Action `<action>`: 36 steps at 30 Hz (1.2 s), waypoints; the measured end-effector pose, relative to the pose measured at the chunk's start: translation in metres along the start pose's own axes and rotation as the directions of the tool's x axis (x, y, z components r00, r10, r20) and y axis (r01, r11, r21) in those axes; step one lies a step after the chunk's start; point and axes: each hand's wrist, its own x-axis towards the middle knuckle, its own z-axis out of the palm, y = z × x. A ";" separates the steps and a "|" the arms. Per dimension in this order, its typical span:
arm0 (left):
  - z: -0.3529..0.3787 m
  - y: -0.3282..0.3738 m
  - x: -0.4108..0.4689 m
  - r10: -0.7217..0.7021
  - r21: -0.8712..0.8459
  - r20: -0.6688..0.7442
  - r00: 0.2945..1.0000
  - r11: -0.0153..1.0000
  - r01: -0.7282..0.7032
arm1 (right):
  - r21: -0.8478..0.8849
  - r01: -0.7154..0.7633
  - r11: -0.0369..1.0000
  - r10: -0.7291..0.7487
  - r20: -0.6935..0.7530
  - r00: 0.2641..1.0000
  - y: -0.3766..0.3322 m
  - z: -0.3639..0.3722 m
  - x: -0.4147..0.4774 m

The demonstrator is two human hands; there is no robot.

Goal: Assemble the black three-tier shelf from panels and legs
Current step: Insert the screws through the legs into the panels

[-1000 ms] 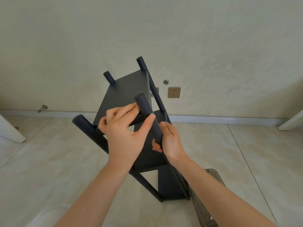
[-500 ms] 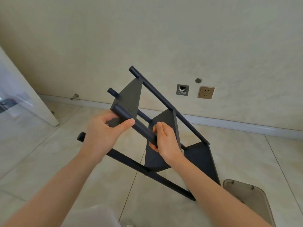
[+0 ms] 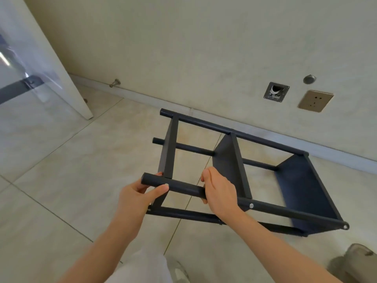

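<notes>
The black three-tier shelf (image 3: 230, 160) lies tipped on its side above the tiled floor, its three panels standing edge-on between four round legs. My left hand (image 3: 136, 196) grips the near leg (image 3: 183, 187) close to its free end, thumb across the top. My right hand (image 3: 219, 192) grips the same leg further along, next to the middle panel (image 3: 237, 166). The far end of the shelf, with the third panel (image 3: 304, 193), sits low near the floor at the right.
A beige wall with a socket (image 3: 315, 101), an open wall box (image 3: 276, 92) and a skirting board runs behind. A white door panel (image 3: 40, 58) stands at the left. My knee and shoes show at the bottom edge.
The shelf has swung from upright over to lying nearly horizontal, its top end going left and down. Both hands stayed on the near leg and lowered with it.
</notes>
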 end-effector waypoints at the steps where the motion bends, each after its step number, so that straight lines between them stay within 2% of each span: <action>1: 0.000 -0.012 0.004 -0.027 -0.013 0.003 1.000 1.000 0.027 | -0.029 -0.002 1.000 0.002 0.020 1.000 0.005 0.008 0.002; 7: 0.000 -0.071 0.021 -0.111 -0.041 0.036 0.993 0.993 0.113 | -0.158 0.005 0.987 0.015 0.127 0.992 0.031 0.045 0.006; 18: 0.004 -0.124 0.034 -0.202 -0.034 0.100 0.974 0.978 0.206 | -0.174 -0.017 0.985 0.047 0.167 0.985 0.065 0.075 0.000; 25: 0.006 -0.134 0.033 -0.106 0.178 0.148 0.983 0.981 0.079 | -0.206 -0.023 0.978 0.067 0.208 0.976 0.075 0.075 -0.009; 30: 0.005 -0.138 0.029 -0.040 0.258 0.145 0.989 0.966 0.001 | -0.208 -0.019 0.978 0.071 0.248 0.966 0.080 0.079 -0.010; 33: 0.002 -0.133 0.033 0.037 0.377 0.190 0.981 0.920 -0.107 | -0.182 -0.043 0.982 0.097 0.299 0.949 0.083 0.080 -0.003; 36: -0.002 -0.124 0.036 0.062 0.508 0.272 0.960 0.839 -0.197 | -0.077 -0.101 0.992 0.124 0.394 0.911 0.083 0.077 0.006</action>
